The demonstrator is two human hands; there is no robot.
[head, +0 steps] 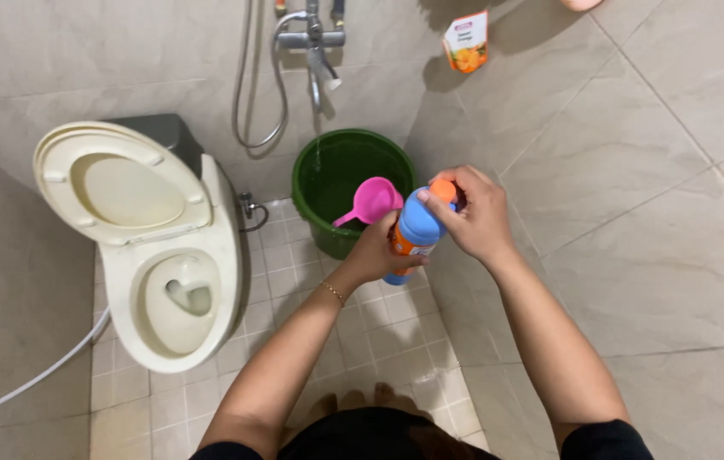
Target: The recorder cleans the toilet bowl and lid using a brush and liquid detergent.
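Note:
A blue plastic bottle (pixel 417 228) with an orange label and an orange cap (pixel 442 190) is held upright in front of me. My left hand (pixel 376 253) wraps around the bottle's body from the left. My right hand (pixel 473 213) has its fingers closed around the orange cap. Just beyond the bottle stands a green bucket (pixel 318 170) of water with a pink dipper (pixel 373 201) resting in it.
A cream toilet (pixel 176 281) with its lid and seat raised stands at left, with a white hose (pixel 30 382) beside it. A tap with a shower hose (pixel 313 43) hangs on the wall over the bucket. An orange and white pouch (pixel 466 41) sits high on the right wall.

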